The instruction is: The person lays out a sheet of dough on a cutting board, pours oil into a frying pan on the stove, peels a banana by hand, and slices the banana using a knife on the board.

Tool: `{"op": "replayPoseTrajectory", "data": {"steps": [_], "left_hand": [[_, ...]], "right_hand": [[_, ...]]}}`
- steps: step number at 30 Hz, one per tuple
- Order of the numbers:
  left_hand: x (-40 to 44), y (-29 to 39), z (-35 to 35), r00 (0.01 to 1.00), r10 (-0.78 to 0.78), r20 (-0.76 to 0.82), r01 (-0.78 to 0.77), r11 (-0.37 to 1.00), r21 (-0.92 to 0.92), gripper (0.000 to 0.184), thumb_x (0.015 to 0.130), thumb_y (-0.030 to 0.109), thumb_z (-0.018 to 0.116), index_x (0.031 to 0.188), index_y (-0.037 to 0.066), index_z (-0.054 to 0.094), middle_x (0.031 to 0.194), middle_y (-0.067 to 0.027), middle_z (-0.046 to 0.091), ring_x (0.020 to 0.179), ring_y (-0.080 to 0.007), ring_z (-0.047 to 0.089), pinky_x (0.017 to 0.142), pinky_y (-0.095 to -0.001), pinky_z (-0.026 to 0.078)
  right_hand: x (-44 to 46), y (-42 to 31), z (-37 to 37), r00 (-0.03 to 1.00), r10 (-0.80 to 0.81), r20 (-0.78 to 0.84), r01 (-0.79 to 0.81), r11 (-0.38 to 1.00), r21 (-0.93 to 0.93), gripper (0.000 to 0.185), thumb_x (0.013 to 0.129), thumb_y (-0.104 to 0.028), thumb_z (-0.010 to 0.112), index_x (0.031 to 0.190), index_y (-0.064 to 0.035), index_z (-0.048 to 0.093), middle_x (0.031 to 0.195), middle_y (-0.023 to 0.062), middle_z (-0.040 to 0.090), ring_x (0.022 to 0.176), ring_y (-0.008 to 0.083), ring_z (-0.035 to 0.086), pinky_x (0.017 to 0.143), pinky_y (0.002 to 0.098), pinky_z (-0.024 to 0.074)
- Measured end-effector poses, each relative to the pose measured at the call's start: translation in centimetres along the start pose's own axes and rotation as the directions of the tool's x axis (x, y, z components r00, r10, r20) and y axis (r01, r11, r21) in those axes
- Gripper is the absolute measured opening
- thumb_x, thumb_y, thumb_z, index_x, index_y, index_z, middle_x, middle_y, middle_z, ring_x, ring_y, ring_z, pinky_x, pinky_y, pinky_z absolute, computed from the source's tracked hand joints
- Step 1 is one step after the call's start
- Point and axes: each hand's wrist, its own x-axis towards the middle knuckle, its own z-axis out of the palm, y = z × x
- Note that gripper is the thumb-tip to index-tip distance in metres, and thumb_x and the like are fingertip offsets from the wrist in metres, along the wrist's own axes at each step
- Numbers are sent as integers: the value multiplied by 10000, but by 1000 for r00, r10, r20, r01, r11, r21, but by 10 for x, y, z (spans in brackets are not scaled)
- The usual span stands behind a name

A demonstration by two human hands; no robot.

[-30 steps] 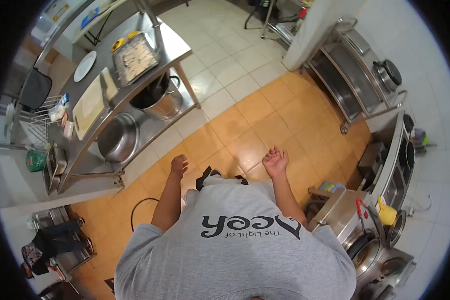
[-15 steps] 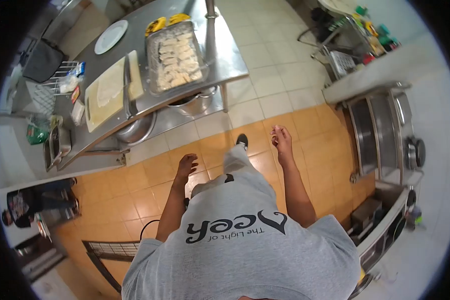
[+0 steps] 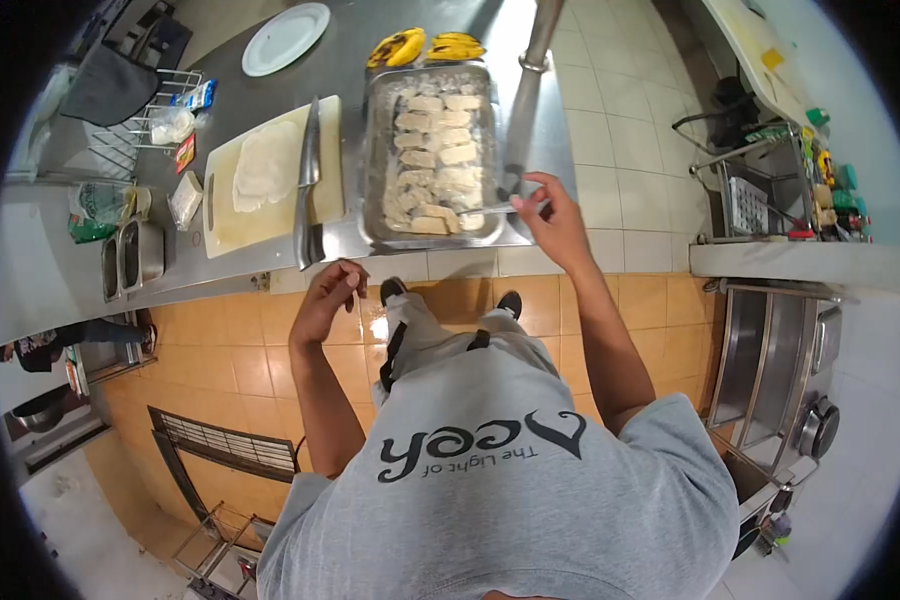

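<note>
My right hand (image 3: 553, 222) is closed on the handle of a thin metal utensil (image 3: 485, 210) at the dish's near right corner. The utensil's tip lies by the pale, coated pieces (image 3: 435, 222), too small to tell its kind. These pieces lie in rows in a rectangular dish (image 3: 370, 222) on the steel counter. My left hand (image 3: 328, 300) hangs just off the counter's front edge, fingers loosely bent and holding nothing. Above it, a large knife (image 3: 308, 190) lies along the cutting board (image 3: 226, 228), which bears a pale flat sheet (image 3: 266, 165).
Ripe bananas (image 3: 398, 47) lie behind the dish, and a white plate (image 3: 286, 40) sits farther back left. A metal post (image 3: 536, 60) rises at the counter's right. Steel containers (image 3: 142, 255) stand at left. Another person (image 3: 45, 350) is at far left.
I have come closer to the counter. My right hand has moved up to the dish and taken hold of the metal utensil. My left hand has come nearer the counter's edge.
</note>
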Motion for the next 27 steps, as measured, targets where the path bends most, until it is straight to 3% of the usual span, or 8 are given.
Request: {"op": "replayPoseTrajectory", "data": {"steps": [5,10,13,16,19,21,23,27], "left_hand": [[30,33,-82,996,93,2,-93,993,67,157,935,242,554,930,86,567,832,8,562,746,-89,527,586,-237,385],[70,46,-175,963,214,-164,-141,919,368,107,921,151,552,970,63,588,844,25,574,731,-83,516,664,-243,432],[98,31,-230,869,397,-296,-149,780,607,191,890,161,585,1031,32,600,903,-60,625,806,-157,583,708,-293,470],[130,-3,-281,773,537,-339,-71,604,794,329,837,248,643,1078,30,601,945,-131,648,857,-274,627,758,-357,489],[154,0,-298,853,366,-373,118,559,820,458,775,344,686,1091,26,590,986,-172,655,922,-349,626,814,-398,487],[156,22,-287,872,270,-408,197,569,798,499,739,385,701,1071,31,587,977,-172,667,939,-335,636,836,-393,488],[161,31,-279,873,195,-448,275,563,780,474,736,374,701,1047,34,592,966,-170,672,946,-333,638,832,-393,491],[187,6,-308,917,206,-341,176,559,810,479,731,362,702,1065,41,577,944,-154,677,881,-319,650,771,-389,501]], "right_hand": [[-14,-7,18,948,-78,-309,59,996,-71,308,819,-200,707,1084,-76,611,711,-4,475,573,77,387,496,230,314],[-39,-63,79,833,-302,-463,199,945,-258,234,823,-126,676,1037,-45,629,703,10,472,564,91,377,490,233,289],[-47,-89,155,896,-342,-284,308,938,-160,235,807,-102,682,1029,-41,636,737,64,563,608,136,523,532,247,396],[-56,-116,225,981,-184,-62,178,980,-85,283,782,-138,724,1040,-59,638,789,99,584,668,209,581,593,289,462],[-45,-125,271,980,-198,-20,195,976,-101,374,754,-171,754,1088,-69,618,880,116,567,755,260,578,650,333,483],[-43,-116,291,950,-307,-53,288,931,-225,433,737,-184,764,1121,-68,600,953,124,547,832,282,571,697,362,490],[-43,-116,299,964,-265,-24,248,927,-283,564,702,-201,786,1196,-73,546,1008,143,511,909,312,559,739,385,494],[-40,-115,312,972,-234,-16,218,928,-303,723,673,-187,791,1296,-74,442,1027,172,506,917,370,566,748,421,509]]}}
